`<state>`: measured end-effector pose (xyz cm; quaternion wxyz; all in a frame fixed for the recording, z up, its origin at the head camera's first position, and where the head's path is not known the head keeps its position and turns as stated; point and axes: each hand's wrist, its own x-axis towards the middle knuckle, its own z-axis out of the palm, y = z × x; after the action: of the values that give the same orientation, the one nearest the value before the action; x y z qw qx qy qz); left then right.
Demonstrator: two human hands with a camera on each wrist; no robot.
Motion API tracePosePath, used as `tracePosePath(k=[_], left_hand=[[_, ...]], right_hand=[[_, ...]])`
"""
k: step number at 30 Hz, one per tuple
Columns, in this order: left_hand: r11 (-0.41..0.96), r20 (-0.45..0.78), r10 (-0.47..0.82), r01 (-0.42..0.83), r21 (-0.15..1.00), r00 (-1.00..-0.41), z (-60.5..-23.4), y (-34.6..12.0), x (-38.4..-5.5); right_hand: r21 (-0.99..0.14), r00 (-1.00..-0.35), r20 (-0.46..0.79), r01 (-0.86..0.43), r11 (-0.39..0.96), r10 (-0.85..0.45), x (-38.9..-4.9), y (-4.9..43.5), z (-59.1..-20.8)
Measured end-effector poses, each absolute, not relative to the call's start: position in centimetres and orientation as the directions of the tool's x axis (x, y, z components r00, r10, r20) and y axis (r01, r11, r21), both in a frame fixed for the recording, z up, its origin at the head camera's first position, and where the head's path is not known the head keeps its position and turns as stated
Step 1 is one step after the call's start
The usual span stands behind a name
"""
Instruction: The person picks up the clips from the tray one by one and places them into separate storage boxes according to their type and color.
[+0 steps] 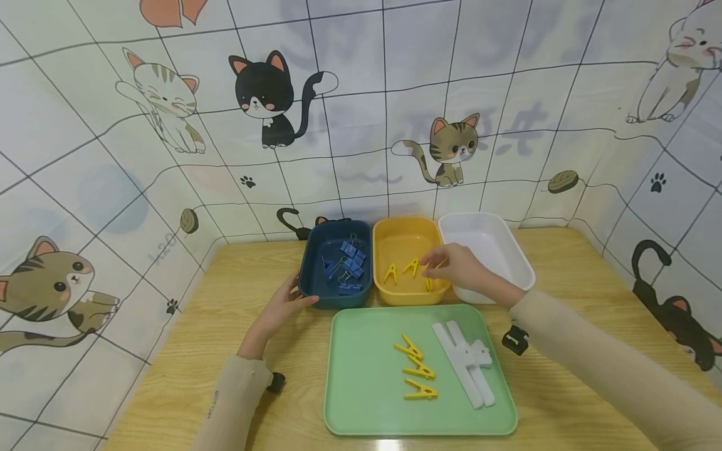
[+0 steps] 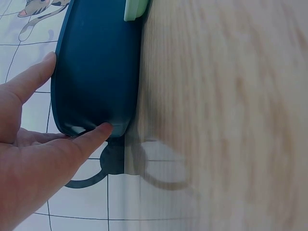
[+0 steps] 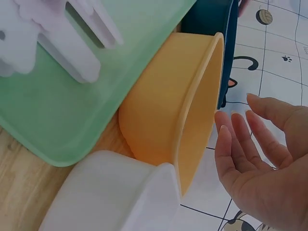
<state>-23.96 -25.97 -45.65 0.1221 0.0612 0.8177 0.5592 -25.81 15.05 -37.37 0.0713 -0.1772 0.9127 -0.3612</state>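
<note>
My left hand [image 1: 282, 307] touches the left front corner of a dark blue bin [image 1: 336, 303]. In the left wrist view its fingers are fairly straight against the wall and rim. Blue binder clips [image 1: 352, 266] lie in that bin. Over the front right of a yellow bin [image 1: 408, 225] hovers my right hand [image 1: 454, 266]. Its fingers are loosely bent, with nothing visible between them in the right wrist view. Small yellow clothespins [image 1: 391, 272] lie in this bin, one partly under the hand. Three more yellow clothespins [image 1: 422, 391] lie on a green tray [image 1: 361, 401].
Long white clips [image 1: 465, 363] with a shaped end lie on the tray's right side. A white bin [image 1: 479, 228] stands right of the yellow one, partly behind my right forearm. The three bins stand side by side on the wooden table [image 1: 225, 275], before a cat-patterned wall covering.
</note>
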Motion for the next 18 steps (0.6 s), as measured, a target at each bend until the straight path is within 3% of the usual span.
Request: tracePosePath(k=[18], left_hand=[[0.371,-0.139,0.23,-0.045,0.928,-0.963,-45.8,-25.9,-24.0]], right_hand=[[-0.765,-0.89,0.054,-0.329,0.554,-0.453,-22.0,14.7,-39.1]])
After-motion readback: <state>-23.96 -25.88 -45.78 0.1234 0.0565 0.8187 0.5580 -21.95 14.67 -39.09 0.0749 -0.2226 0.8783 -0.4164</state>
